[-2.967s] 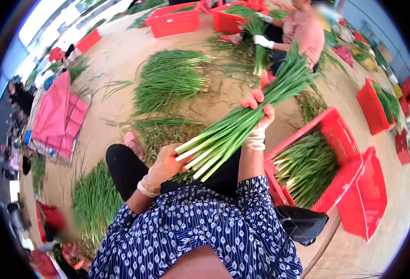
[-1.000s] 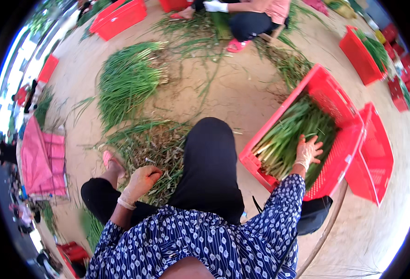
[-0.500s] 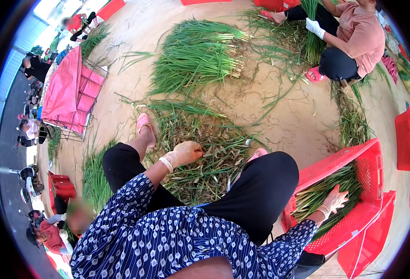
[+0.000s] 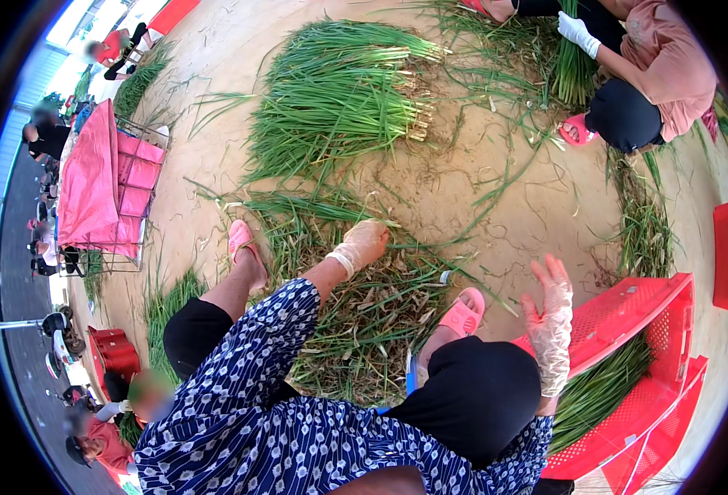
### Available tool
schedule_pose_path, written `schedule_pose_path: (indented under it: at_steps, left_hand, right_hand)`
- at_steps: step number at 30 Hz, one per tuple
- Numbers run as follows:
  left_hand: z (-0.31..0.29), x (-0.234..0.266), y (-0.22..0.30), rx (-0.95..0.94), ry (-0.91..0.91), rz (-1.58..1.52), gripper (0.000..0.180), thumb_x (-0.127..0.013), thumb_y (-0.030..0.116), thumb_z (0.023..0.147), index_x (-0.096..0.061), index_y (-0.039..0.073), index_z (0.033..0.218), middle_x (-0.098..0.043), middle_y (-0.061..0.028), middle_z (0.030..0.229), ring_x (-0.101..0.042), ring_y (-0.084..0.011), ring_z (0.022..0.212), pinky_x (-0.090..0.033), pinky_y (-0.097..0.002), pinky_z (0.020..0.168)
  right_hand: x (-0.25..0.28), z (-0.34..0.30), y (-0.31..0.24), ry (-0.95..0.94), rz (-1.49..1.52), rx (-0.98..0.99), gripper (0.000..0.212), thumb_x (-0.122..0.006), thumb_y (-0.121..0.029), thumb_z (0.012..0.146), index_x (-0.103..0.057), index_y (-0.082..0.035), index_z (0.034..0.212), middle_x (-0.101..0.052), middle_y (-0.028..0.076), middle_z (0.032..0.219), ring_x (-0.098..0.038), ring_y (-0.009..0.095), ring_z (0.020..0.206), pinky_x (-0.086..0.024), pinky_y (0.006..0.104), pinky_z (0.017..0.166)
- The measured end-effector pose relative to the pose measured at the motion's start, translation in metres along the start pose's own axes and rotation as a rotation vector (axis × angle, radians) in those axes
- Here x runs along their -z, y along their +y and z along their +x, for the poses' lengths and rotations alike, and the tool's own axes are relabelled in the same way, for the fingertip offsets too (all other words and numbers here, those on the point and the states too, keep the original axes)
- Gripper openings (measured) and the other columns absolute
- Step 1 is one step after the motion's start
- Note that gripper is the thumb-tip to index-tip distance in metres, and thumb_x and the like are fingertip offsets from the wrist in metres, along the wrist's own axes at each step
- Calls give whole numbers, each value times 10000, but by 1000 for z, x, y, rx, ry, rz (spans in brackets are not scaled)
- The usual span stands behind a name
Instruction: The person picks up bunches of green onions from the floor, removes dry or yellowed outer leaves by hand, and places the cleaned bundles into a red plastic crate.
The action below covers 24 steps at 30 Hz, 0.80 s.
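Observation:
My left hand (image 4: 366, 245), in a thin pale glove, is closed above the litter pile between my feet. Its fingers are at the pale ends of a few loose garlic chives (image 4: 319, 206); whether they grip any is hidden. My right hand (image 4: 552, 326), gloved the same way, is raised beside my right knee. Its fingers are spread and nothing is in them. To its right, a red perforated plastic crate (image 4: 628, 309) holds long garlic chives (image 4: 599, 396) laid lengthwise. Under my left hand lies a heap of dry leaves and trimmings (image 4: 364, 309).
A large stack of garlic chives (image 4: 339, 99) lies ahead on the concrete floor. At the upper right a co-worker (image 4: 669, 74) in white gloves holds an upright bunch. A pink-covered cart (image 4: 104, 181) stands at left, and a red container (image 4: 115, 359) below it.
My right hand has left the chives in the crate and come up beside my knee, fingers spread. My left hand has moved forward and slightly right, toward the loose chives. The view has shifted.

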<state>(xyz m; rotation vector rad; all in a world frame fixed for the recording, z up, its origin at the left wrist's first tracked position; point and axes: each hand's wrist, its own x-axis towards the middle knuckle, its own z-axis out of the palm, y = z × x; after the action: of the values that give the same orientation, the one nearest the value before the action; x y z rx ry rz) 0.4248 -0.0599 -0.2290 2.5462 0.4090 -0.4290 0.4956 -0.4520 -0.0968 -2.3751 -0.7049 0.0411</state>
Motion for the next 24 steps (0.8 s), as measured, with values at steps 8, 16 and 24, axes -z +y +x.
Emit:
schedule_pose_path:
  at_steps: [8,16,24]
  left_hand:
    - [53,-38,-31,-23,-24,427,517,-685,118,863,-568,89,1366,-628,-201,1241,-550,-381,1235,-393,-481,1093]
    - [41,81,-93,-226,768,-12,257,-659,-22,863,-694,67,1102,-647,-153,1008,-643,-311,901,-548,-389,765]
    - [14,169,-45,-271,911,457,165,-736,122,852,-744,77,1011,-648,-85,756,-625,-282,699,-510,-411,681]
  right_hand:
    - [-13,-7,22,-454,-86,-261,572,-762,-87,813,-586,-128,1356,-550,150,1436,-527,343,1315,-466,421,1076]
    - [-17,-6,31,-457,-158,-290,587,-746,-81,811,-581,-150,1370,-621,122,1350,-614,306,1176,-540,384,932]
    - [-19,-15,36,-494,-187,-349,585,-746,-81,811,-581,-132,1370,-643,109,1305,-644,288,1074,-550,377,878]
